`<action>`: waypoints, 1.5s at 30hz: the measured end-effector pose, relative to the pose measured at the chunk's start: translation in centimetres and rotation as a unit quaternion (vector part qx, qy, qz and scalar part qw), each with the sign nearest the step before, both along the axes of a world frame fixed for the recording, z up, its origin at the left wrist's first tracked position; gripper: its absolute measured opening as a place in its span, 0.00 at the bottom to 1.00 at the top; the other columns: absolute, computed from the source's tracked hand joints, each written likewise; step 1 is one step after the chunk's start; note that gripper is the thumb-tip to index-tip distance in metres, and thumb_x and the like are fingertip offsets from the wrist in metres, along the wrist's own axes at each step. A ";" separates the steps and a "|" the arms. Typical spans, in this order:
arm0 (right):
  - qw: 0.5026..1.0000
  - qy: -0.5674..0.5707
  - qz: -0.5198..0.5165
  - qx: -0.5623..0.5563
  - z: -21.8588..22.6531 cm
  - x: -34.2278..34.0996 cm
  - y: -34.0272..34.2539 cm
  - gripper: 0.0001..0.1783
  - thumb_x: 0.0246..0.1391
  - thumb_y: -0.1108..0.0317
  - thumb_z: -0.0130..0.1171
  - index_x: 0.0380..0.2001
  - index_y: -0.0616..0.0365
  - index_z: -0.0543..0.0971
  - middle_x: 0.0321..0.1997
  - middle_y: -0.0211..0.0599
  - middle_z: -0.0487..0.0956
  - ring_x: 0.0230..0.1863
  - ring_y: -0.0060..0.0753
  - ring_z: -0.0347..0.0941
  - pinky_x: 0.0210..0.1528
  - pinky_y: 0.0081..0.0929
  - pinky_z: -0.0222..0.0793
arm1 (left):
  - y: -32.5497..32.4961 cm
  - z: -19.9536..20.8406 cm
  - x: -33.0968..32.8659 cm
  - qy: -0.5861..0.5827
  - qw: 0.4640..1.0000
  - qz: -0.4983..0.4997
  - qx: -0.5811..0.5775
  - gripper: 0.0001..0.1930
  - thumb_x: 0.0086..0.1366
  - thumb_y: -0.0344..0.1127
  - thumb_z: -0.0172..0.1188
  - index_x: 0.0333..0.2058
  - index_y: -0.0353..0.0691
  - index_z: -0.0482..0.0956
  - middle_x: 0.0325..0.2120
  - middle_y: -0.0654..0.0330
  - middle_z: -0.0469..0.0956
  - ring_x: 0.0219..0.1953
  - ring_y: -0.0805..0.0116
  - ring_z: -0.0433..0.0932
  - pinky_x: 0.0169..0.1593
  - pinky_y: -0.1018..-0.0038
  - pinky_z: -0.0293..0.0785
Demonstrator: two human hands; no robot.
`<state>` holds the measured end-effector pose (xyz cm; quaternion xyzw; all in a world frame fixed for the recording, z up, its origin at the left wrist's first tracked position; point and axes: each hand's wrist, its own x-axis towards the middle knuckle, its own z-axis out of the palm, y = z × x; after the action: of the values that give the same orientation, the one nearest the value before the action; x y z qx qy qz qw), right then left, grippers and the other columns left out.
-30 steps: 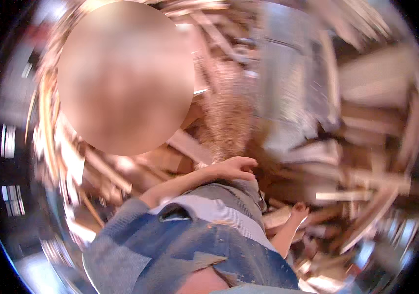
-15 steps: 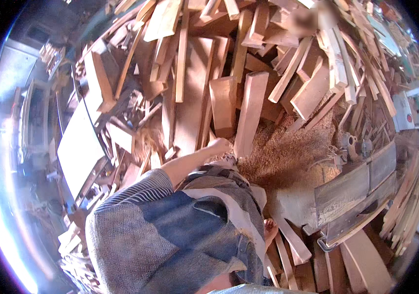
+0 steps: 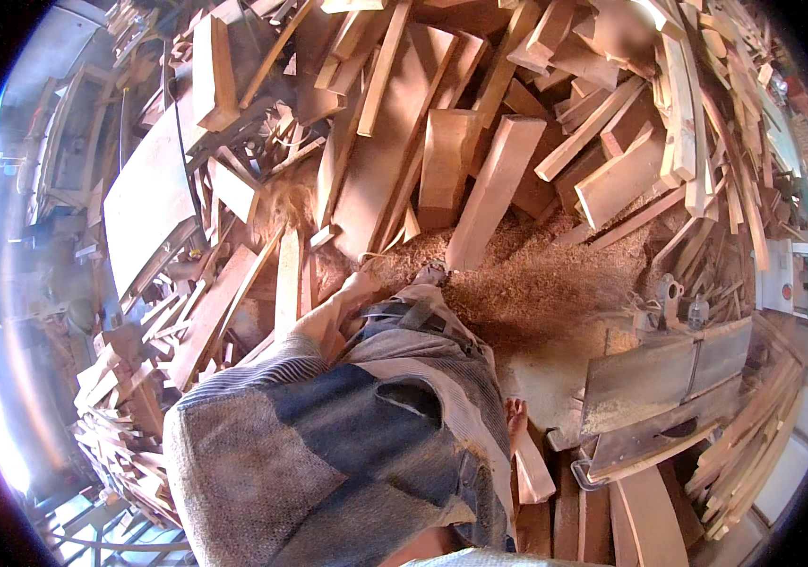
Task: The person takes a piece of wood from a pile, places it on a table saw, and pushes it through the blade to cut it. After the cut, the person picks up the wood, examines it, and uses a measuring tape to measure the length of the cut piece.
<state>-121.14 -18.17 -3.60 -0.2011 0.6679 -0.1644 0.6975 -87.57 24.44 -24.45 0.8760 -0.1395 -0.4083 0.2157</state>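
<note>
My left hand [image 3: 359, 283] reaches down from a striped sleeve, with its fingers curled. It is close to the lower end of a wide, leaning brown board [image 3: 376, 180]. A thin pale strip shows just above the fingers; what they hold, if anything, is too small to make out. Right of the hand, my foot [image 3: 430, 274] rests in the wood shavings, below a thick squared timber [image 3: 498, 189]. What looks like bare toes [image 3: 515, 416] shows beside the patched denim apron [image 3: 347, 435]. My right hand is hidden; only a patch of skin shows at the lower edge.
Wood offcuts and boards are heaped in front and to the left. Shavings [image 3: 555, 283] cover the ground ahead. A grey metal machine table [image 3: 654, 378] stands at the right, with long wooden strips [image 3: 744, 444] beyond it. A pale sheet panel [image 3: 154, 194] leans at the left.
My left hand has moved left, from beside the foot to the wide board's lower end. The view has shifted, so more of the left wood heap shows.
</note>
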 end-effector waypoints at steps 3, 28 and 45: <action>1.000 -0.002 -0.003 -0.007 -0.7 -2.5 -0.4 0.17 0.72 0.54 0.54 0.30 0.51 0.72 0.30 0.35 0.73 0.32 0.33 0.69 0.37 0.34 0.68 | -5.7 0.5 -1.2 -0.024 0.983 -0.183 -0.003 0.24 0.56 0.52 0.64 0.35 0.31 0.86 0.30 0.41 0.85 0.35 0.46 0.87 0.39 0.56 0.82; 0.978 -0.028 0.201 -0.053 -4.6 -2.6 -2.1 0.17 0.70 0.56 0.56 0.29 0.54 0.72 0.32 0.37 0.74 0.33 0.35 0.70 0.37 0.33 0.67 | -9.2 -1.1 1.2 -0.198 0.934 -0.295 0.046 0.18 0.62 0.43 0.59 0.36 0.31 0.86 0.35 0.35 0.84 0.40 0.42 0.86 0.44 0.52 0.83; 0.946 0.006 0.308 -0.103 -4.9 3.2 2.4 0.17 0.68 0.57 0.58 0.28 0.55 0.72 0.33 0.39 0.75 0.33 0.35 0.70 0.37 0.32 0.67 | -10.3 5.0 13.9 -0.024 0.974 -0.204 0.098 0.15 0.61 0.41 0.62 0.35 0.35 0.87 0.33 0.45 0.85 0.38 0.50 0.86 0.42 0.58 0.82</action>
<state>-117.93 -15.74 -8.48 -0.4691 0.5572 -0.0084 0.6852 -73.65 14.16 -19.45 0.8552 -0.2798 -0.4347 0.0371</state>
